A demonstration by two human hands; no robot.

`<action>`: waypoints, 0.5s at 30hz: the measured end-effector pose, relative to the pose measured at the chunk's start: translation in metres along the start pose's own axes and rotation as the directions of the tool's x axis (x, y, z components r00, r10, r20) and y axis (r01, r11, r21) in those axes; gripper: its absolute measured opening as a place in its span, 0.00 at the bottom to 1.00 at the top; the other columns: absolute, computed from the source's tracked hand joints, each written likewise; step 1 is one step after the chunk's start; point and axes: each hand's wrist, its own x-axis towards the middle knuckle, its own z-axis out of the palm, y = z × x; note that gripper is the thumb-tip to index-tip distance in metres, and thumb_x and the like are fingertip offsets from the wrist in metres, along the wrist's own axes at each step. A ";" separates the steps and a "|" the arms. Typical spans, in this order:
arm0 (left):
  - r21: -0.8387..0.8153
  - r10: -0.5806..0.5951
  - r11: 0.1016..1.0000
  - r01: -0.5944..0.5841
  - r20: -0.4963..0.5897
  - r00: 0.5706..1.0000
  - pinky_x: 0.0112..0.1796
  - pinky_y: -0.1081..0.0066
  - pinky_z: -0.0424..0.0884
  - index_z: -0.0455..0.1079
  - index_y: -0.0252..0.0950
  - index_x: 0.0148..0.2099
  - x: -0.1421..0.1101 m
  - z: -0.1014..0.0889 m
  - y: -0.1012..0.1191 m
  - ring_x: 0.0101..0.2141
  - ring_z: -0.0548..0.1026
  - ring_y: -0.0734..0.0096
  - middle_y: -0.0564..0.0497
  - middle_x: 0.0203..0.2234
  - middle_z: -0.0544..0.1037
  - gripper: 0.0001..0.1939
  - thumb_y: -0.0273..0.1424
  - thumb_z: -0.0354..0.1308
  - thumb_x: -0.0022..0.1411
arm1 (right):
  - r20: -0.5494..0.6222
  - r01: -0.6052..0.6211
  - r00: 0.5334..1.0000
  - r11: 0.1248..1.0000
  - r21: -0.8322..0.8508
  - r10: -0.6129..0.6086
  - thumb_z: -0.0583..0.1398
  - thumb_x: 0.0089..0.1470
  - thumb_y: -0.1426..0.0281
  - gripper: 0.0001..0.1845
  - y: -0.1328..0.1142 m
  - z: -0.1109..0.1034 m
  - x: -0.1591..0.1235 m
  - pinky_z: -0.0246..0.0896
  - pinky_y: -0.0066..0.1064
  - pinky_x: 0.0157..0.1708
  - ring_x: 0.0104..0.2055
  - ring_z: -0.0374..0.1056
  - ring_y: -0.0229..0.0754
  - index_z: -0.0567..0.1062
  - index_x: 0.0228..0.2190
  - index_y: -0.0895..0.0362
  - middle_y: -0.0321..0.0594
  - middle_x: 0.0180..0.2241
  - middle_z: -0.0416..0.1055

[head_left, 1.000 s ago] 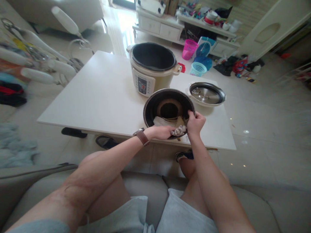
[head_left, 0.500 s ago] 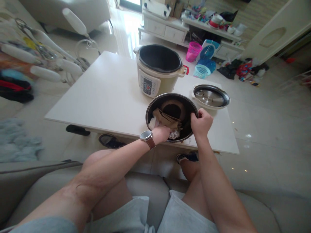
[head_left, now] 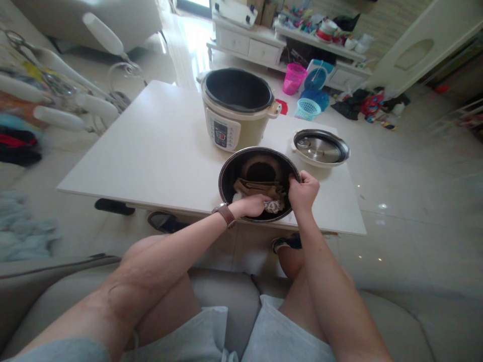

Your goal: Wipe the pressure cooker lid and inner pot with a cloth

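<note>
A dark inner pot (head_left: 241,163) is tilted toward me at the front edge of the white table. My right hand (head_left: 304,192) is closed on its right rim, thumb inside. Inside the pot my left hand (head_left: 253,205), wearing a watch, grips a brown cloth (head_left: 260,189) with a pale patterned part by the fingers; the cloth lies against the pot's inner wall. Just behind stands the electric pressure cooker (head_left: 236,113), lidless, its control panel facing me. The cooker's lid (head_left: 320,148) lies upside down to the right.
The white table (head_left: 151,146) spans the space before my knees. Beyond it on the floor are a pink basket (head_left: 294,79) and a light blue basket (head_left: 307,108). A white lamp-like fixture (head_left: 101,32) stands at the left, near the table's corner.
Within the pot, my left hand and the cloth have shifted toward the right. My right hand keeps its hold on the rim. The whole view has moved slightly.
</note>
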 end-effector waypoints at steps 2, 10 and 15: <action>-0.407 -0.029 0.913 -0.017 -0.107 0.994 0.59 0.57 0.71 0.79 0.33 0.52 0.010 0.009 0.001 0.51 0.81 0.57 0.41 0.46 0.85 0.22 0.17 0.54 0.59 | -0.012 -0.019 1.000 0.999 0.032 0.019 0.60 0.52 0.70 0.23 0.000 0.005 -0.005 0.39 0.32 0.27 0.25 0.43 0.33 0.50 0.17 0.51 0.26 0.18 0.43; -0.585 -0.067 0.810 -0.053 -0.181 0.981 0.55 0.58 0.75 0.77 0.33 0.52 0.011 0.019 0.005 0.46 0.81 0.59 0.44 0.40 0.85 0.25 0.16 0.53 0.54 | -0.002 -0.090 0.996 0.991 0.102 0.091 0.60 0.56 0.66 0.23 0.000 0.017 -0.012 0.40 0.32 0.26 0.25 0.44 0.35 0.52 0.17 0.50 0.26 0.18 0.44; -0.004 0.176 0.984 -0.176 -0.002 0.984 0.56 0.62 0.73 0.80 0.33 0.48 0.001 -0.001 -0.002 0.49 0.80 0.57 0.42 0.47 0.85 0.21 0.18 0.51 0.58 | -0.025 -0.098 0.994 0.989 0.114 0.102 0.59 0.55 0.64 0.23 0.012 0.020 -0.008 0.40 0.32 0.27 0.24 0.44 0.34 0.54 0.16 0.51 0.26 0.18 0.45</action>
